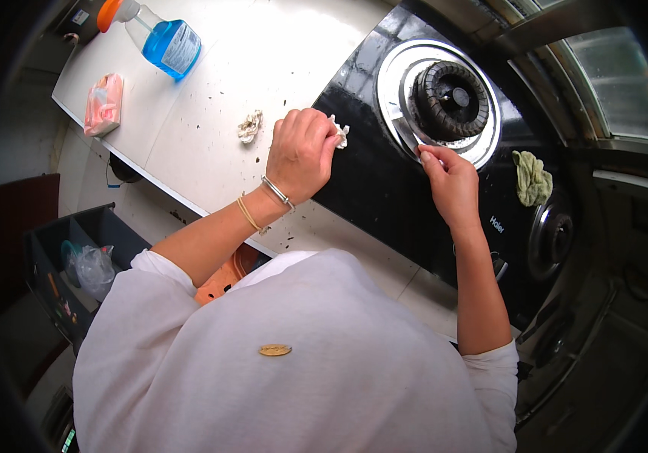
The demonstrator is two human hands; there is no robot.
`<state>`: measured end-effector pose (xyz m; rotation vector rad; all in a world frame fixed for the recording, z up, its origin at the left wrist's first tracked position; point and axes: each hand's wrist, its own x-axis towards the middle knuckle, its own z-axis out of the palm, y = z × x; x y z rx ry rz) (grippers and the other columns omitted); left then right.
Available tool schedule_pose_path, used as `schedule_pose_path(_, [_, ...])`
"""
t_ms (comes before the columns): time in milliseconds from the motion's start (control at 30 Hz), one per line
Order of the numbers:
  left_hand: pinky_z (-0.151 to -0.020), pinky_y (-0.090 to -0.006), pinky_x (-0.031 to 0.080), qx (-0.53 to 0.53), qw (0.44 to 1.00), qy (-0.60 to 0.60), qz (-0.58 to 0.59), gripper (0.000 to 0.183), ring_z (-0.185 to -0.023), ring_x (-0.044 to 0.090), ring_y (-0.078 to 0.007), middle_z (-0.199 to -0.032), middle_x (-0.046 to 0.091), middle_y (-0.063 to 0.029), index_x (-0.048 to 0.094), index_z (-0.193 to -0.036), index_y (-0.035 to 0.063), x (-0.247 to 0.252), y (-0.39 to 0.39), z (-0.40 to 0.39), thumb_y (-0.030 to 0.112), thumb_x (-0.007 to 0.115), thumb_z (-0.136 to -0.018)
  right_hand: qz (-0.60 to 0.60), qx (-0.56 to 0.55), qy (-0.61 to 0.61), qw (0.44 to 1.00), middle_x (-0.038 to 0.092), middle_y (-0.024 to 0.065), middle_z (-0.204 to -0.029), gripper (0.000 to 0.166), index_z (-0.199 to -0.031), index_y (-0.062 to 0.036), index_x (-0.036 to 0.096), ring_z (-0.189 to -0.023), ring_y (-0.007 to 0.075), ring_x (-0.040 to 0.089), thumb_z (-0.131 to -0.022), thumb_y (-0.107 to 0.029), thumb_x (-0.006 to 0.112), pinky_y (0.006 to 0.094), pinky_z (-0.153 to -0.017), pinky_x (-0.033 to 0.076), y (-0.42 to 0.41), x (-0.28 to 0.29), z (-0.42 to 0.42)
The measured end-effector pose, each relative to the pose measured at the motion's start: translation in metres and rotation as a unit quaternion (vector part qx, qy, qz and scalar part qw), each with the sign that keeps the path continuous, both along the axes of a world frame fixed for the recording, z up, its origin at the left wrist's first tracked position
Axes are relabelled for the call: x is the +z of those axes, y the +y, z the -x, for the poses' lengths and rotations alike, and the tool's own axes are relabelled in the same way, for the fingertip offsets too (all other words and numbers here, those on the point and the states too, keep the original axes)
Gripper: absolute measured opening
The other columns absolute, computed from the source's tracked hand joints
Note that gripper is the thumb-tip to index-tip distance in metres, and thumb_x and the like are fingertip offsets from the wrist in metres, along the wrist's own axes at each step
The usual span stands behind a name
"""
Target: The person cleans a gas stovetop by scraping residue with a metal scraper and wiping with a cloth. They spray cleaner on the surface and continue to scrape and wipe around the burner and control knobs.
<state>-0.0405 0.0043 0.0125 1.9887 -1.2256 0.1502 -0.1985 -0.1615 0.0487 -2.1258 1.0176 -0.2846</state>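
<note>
A crumpled white tissue sticks out of my left hand, which is closed around it at the stovetop's left edge. My right hand pinches a slim metal tool between thumb and fingers; its exact kind is hard to tell against the shine. That tool lies over the near-left rim of the round metal burner tray. Within the tray stands a dark ridged burner head. Both are set in a black glass gas stovetop of the maker Haier.
On the white countertop are dark crumbs and a second crumpled tissue. Farther left stand a spray bottle of blue liquid and a pink tissue pack. A green cloth lies near another burner. Below is an open drawer.
</note>
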Motion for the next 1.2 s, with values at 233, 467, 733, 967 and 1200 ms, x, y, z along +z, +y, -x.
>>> schedule_pose_path(233, [-0.072,-0.0343,0.037,0.001,1.000,0.001,-0.006,0.010,-0.080,0.050,-0.0251,-0.083,0.053,-0.0073,0.051,-0.079,0.0068,0.001,0.000,0.000,0.005,0.061,-0.076,0.001,-0.006,0.014,1.000,0.064,0.0112,-0.068,0.018,-0.094,-0.0112,0.069,-0.060,0.0205,0.060,-0.084,-0.023,0.060,0.0300,-0.059,0.045,0.002,0.001,0.000])
schedule_pose_path(467, [-0.071,-0.0343,0.037,-0.001,1.000,0.004,0.001,0.010,-0.080,0.050,-0.0248,-0.083,0.053,-0.0070,0.051,-0.079,0.0070,0.000,0.000,0.000,0.005,0.061,-0.076,0.007,-0.017,-0.009,1.000,0.065,0.0116,-0.071,0.019,-0.095,-0.0113,0.069,-0.062,0.0213,0.061,-0.084,-0.023,0.060,0.0299,-0.061,0.046,0.005,-0.001,0.001])
schedule_pose_path(733, [-0.072,-0.0343,0.037,-0.001,1.000,0.001,-0.006,0.010,-0.081,0.049,-0.0249,-0.083,0.053,-0.0070,0.051,-0.079,0.0067,0.001,0.001,0.000,0.004,0.061,-0.076,0.000,-0.009,0.009,1.000,0.065,0.0119,-0.071,0.020,-0.094,-0.0106,0.069,-0.062,0.0223,0.061,-0.084,-0.024,0.059,0.0304,-0.061,0.046,0.002,0.000,0.002])
schedule_pose_path(967, [-0.072,-0.0342,0.037,-0.004,1.000,0.006,-0.001,0.010,-0.081,0.050,-0.0250,-0.084,0.053,-0.0073,0.052,-0.080,0.0068,-0.003,0.000,-0.001,0.004,0.061,-0.076,-0.039,-0.008,-0.002,0.999,0.064,0.0095,-0.070,0.020,-0.097,-0.0074,0.068,-0.062,0.0154,0.059,-0.084,-0.021,0.060,0.0265,-0.062,0.045,0.000,0.007,0.014])
schedule_pose_path(1200, [-0.072,-0.0340,0.037,0.002,1.000,0.006,-0.001,0.009,-0.080,0.050,-0.0251,-0.083,0.054,-0.0072,0.053,-0.079,0.0064,0.000,0.000,0.000,0.004,0.062,-0.076,-0.044,-0.009,-0.058,0.997,0.063,0.0051,-0.070,0.020,-0.098,-0.0023,0.067,-0.062,0.0079,0.054,-0.086,-0.016,0.059,0.0219,-0.060,0.043,0.006,0.011,0.045])
